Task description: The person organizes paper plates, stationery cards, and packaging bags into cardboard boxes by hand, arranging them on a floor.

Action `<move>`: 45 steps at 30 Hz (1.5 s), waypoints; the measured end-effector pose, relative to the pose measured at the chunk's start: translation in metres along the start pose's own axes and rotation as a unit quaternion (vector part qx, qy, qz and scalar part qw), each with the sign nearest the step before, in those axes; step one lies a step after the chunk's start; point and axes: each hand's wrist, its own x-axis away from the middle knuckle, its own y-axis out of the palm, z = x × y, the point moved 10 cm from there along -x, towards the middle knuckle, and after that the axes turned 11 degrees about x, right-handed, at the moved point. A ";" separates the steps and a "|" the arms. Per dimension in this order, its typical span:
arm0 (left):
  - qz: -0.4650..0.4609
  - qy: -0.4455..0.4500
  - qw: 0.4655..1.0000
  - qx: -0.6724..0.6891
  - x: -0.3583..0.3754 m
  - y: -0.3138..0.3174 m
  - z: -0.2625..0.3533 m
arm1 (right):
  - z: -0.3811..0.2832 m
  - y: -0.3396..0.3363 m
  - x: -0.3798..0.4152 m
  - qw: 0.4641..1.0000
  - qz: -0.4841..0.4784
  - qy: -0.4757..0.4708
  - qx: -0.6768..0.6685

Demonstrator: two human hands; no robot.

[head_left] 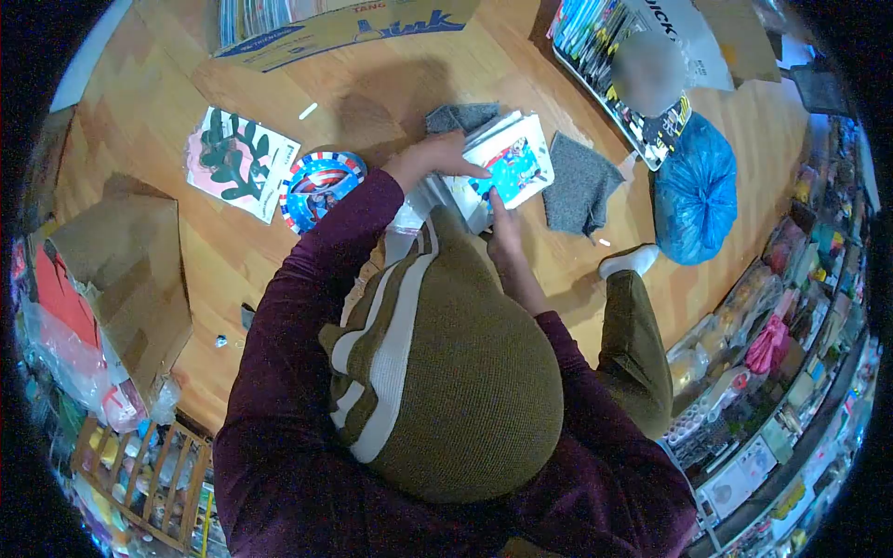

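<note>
My left hand (435,156) reaches over the top left side of a stack of white packets with blue cartoon pictures (516,165), its fingers bent onto them. Below, my right hand (504,223) grips the lower edge of the same stack, thumb on the front. Clear plastic wrap hangs under the stack near my left wrist. Grey cloths lie on the wooden floor on both sides, one (579,186) at the right and one (462,116) partly behind the packets. Left of my left forearm are round red, white and blue plates (321,189).
A floral card (239,163) lies at the left. Cardboard boxes stand at the left (139,279) and top (372,37). A box of books (595,79) and a blue plastic bag (696,191) are at the right. Packed shelves line the right edge.
</note>
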 end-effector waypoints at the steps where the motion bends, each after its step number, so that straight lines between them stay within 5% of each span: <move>1: -0.006 -0.004 1.000 0.007 -0.001 0.003 0.001 | 0.001 0.000 0.003 1.000 0.008 0.002 -0.024; 8: 0.052 -0.002 0.998 0.039 0.026 0.013 0.024 | 0.009 -0.001 0.012 0.978 -0.074 -0.012 -0.195; 15: 0.160 0.080 0.984 -0.020 0.114 -0.029 0.113 | -0.037 0.011 0.032 0.965 -0.170 -0.078 -0.184; 17: 0.204 0.103 0.972 -0.054 0.117 -0.037 0.119 | -0.076 0.011 0.032 0.981 -0.110 -0.142 -0.067; 20: 0.280 0.089 0.951 -0.096 0.099 -0.032 0.103 | -0.083 -0.005 0.024 0.996 -0.027 -0.074 -0.028; 21: 0.271 0.074 0.952 -0.119 0.090 -0.027 0.102 | -0.080 -0.016 0.021 0.999 0.029 -0.024 -0.032; 27: 0.232 0.111 0.956 -0.140 0.082 0.001 0.108 | -0.144 -0.008 0.029 0.985 0.097 -0.140 -0.012; 30: 0.218 0.152 0.956 -0.128 0.083 0.008 0.099 | -0.151 -0.022 0.026 0.956 0.222 -0.186 -0.036; 32: 0.238 0.190 0.947 -0.101 0.083 -0.003 0.090 | -0.151 -0.021 0.022 0.952 0.233 -0.199 -0.017; 34: 0.210 0.245 0.927 0.191 0.083 -0.016 0.068 | -0.151 -0.025 0.025 0.944 0.260 -0.201 0.011; 35: 0.212 0.247 0.927 0.189 0.078 -0.018 0.055 | -0.147 -0.028 0.022 0.944 0.259 -0.204 0.010; 37: 0.239 0.117 0.904 0.333 0.049 -0.016 -0.013 | -0.141 -0.040 0.017 0.922 0.310 -0.211 0.099; 38: 0.316 0.151 0.918 0.187 0.027 -0.004 -0.045 | -0.147 -0.033 0.013 0.945 0.228 -0.230 0.050; 43: 0.163 0.136 0.959 0.189 0.032 0.018 0.013 | -0.142 -0.049 0.023 0.926 0.254 -0.257 0.111; 44: 0.158 0.153 0.961 0.168 0.039 0.014 0.029 | -0.161 -0.046 0.045 0.904 0.279 -0.265 0.184; 45: 0.206 0.218 0.945 0.127 0.044 0.017 0.037 | -0.169 -0.041 0.051 0.919 0.220 -0.305 0.117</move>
